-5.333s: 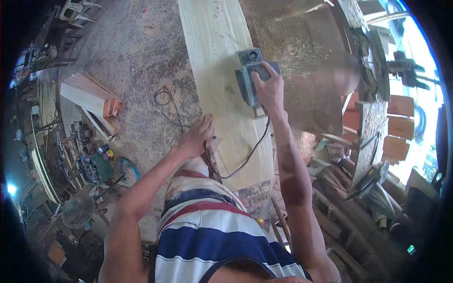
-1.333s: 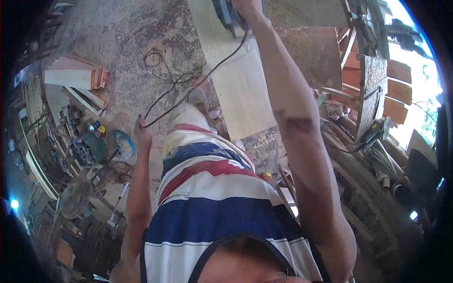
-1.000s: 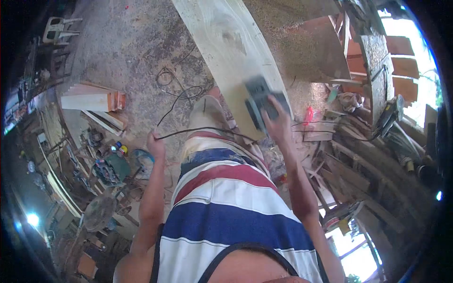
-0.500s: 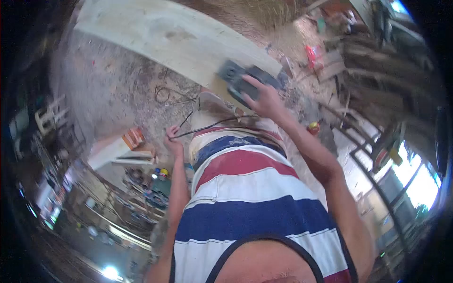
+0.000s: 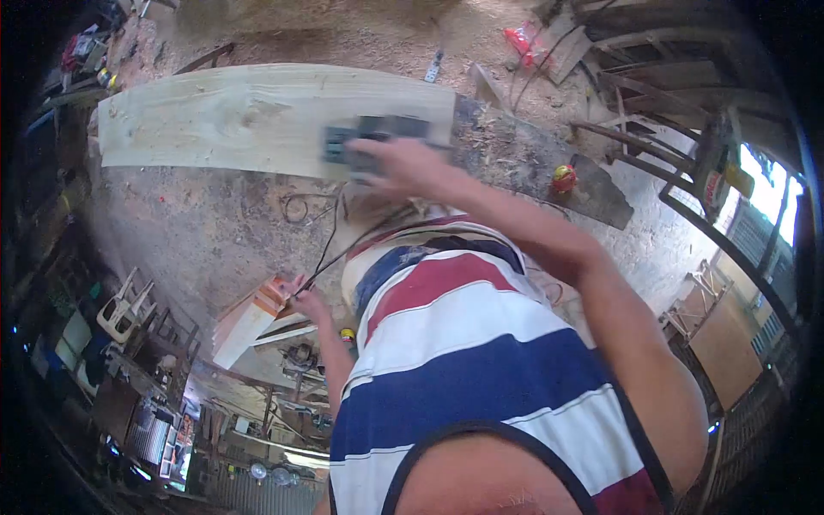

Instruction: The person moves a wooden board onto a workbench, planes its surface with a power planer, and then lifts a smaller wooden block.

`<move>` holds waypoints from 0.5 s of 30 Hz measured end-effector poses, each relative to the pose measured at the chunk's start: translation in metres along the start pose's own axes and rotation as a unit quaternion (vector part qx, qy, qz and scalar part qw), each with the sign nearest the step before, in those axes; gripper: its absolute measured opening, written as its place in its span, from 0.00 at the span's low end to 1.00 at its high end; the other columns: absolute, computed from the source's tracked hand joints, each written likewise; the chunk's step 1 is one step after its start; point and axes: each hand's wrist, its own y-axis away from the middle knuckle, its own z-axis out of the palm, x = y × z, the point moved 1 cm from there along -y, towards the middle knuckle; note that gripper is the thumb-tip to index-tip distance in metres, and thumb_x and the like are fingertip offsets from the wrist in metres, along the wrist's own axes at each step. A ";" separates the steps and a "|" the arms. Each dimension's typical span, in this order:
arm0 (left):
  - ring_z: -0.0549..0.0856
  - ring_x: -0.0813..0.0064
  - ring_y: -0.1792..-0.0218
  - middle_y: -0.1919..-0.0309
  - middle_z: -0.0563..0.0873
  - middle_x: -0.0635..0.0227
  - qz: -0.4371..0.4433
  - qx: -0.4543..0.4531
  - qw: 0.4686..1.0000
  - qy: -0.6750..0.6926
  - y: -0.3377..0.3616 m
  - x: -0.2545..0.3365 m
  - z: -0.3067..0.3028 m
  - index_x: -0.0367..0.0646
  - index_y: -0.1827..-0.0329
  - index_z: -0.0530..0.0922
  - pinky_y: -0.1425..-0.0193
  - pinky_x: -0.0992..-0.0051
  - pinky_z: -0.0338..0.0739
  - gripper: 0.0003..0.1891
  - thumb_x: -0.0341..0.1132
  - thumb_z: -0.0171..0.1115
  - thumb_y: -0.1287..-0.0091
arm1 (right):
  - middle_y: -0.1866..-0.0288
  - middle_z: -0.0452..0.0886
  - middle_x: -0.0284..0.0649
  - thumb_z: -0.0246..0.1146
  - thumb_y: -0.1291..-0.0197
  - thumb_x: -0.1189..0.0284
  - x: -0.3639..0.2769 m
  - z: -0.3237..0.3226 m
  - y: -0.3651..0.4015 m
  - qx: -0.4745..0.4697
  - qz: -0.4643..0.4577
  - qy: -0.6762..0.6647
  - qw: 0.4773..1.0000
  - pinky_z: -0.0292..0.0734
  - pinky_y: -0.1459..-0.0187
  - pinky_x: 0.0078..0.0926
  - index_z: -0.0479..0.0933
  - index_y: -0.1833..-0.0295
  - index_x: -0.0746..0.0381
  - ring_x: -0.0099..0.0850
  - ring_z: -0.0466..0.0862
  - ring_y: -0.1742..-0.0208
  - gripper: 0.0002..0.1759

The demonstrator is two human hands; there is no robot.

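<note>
My right hand (image 5: pixel 410 168) is closed on a dark, boxy electric planer (image 5: pixel 388 128), which is blurred by motion. The planer rests on the right part of a long pale wooden board (image 5: pixel 215 120) lying across in front of me. Lower left, my left hand (image 5: pixel 304 293) has its fingers closed around a black power cord (image 5: pixel 328 254). The cord runs up from that hand past my waist towards the planer. Beneath my right palm, the planer's grip is mostly hidden.
The board lies on a dark worktop (image 5: pixel 536 159) strewn with shavings, where a red-and-yellow round object (image 5: pixel 563 178) sits. Cut wood pieces (image 5: pixel 245 330) are stacked near my left hand. A red plastic wrapper (image 5: pixel 524 43) and wooden frames (image 5: pixel 652 154) are at the right.
My view has turned, so the board now lies nearly level across it. The planer has shifted left in view with my right hand. My left hand appears lower, still holding the cord.
</note>
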 end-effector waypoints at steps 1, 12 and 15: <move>0.92 0.58 0.53 0.48 0.91 0.49 0.068 -0.012 0.998 -0.004 -0.001 0.002 0.006 0.34 0.46 0.88 0.45 0.61 0.88 0.30 0.52 0.46 0.12 | 0.60 0.91 0.56 0.75 0.32 0.56 0.018 -0.017 0.035 -0.022 0.017 0.014 1.000 0.88 0.55 0.56 0.73 0.18 0.41 0.59 0.92 0.60 0.38; 0.94 0.65 0.53 0.58 0.97 0.54 0.043 -0.167 0.981 -0.091 0.020 0.071 0.060 0.32 0.43 0.89 0.44 0.64 0.87 0.40 0.63 0.39 0.09 | 0.53 0.92 0.59 0.74 0.34 0.62 0.054 -0.030 0.100 -0.004 0.048 -0.013 0.999 0.89 0.47 0.54 0.74 0.19 0.46 0.58 0.93 0.51 0.37; 0.93 0.67 0.54 0.51 0.95 0.59 0.051 -0.136 0.989 -0.014 0.004 0.042 0.041 0.38 0.35 0.85 0.51 0.70 0.86 0.31 0.55 0.41 0.09 | 0.58 0.91 0.59 0.72 0.31 0.57 0.023 -0.008 0.050 0.009 0.037 -0.017 0.999 0.88 0.50 0.58 0.74 0.21 0.47 0.61 0.92 0.54 0.35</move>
